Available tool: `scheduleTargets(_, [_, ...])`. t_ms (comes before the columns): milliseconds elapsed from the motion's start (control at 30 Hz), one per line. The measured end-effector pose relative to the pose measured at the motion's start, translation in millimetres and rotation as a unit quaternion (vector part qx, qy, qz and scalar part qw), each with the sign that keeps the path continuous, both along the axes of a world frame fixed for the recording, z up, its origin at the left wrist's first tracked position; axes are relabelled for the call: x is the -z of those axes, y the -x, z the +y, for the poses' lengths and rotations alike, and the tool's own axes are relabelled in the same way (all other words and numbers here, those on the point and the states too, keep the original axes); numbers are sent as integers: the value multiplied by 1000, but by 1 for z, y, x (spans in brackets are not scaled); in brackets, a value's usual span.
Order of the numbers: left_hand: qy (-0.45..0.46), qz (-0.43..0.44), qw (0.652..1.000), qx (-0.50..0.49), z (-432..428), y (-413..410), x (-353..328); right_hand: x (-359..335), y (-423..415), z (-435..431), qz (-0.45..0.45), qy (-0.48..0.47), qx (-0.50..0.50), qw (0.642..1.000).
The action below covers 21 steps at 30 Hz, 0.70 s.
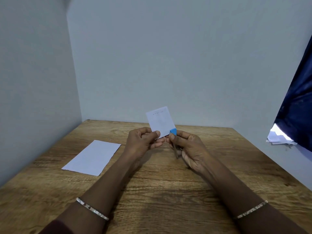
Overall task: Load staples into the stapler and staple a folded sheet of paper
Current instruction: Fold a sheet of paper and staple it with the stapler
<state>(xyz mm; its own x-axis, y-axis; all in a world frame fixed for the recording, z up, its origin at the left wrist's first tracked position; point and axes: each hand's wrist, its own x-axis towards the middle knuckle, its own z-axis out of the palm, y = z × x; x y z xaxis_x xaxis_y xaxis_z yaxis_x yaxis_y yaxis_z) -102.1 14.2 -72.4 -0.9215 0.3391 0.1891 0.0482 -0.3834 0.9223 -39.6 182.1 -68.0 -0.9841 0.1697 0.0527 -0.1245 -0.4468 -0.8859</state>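
Bracelets (92, 208) on both wrists, left hand (141, 141) pinching folded paper (160, 121), right hand (187, 147) gripping blue stapler (173, 132) at its corner, loose sheet (92, 157) on wooden table (160, 191).

My right hand (187, 146) wraps most of the stapler (173, 132); only its blue tip at the paper's (160, 121) five o'clock corner and a thin dark strip below show, so I can't tell how its jaws stand. My left fingers (156, 133) cover the paper's lower edge. The marks near its top are too small to read. At three o'clock, the dark cloth (298, 105) runs off the edge, hiding part of some loose sheets (278, 136).
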Motion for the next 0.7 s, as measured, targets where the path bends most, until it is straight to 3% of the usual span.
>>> scheduleTargets(700, [20, 29, 999, 0, 0, -7, -3, -2, -2, -1, -33, -34, 27, 999])
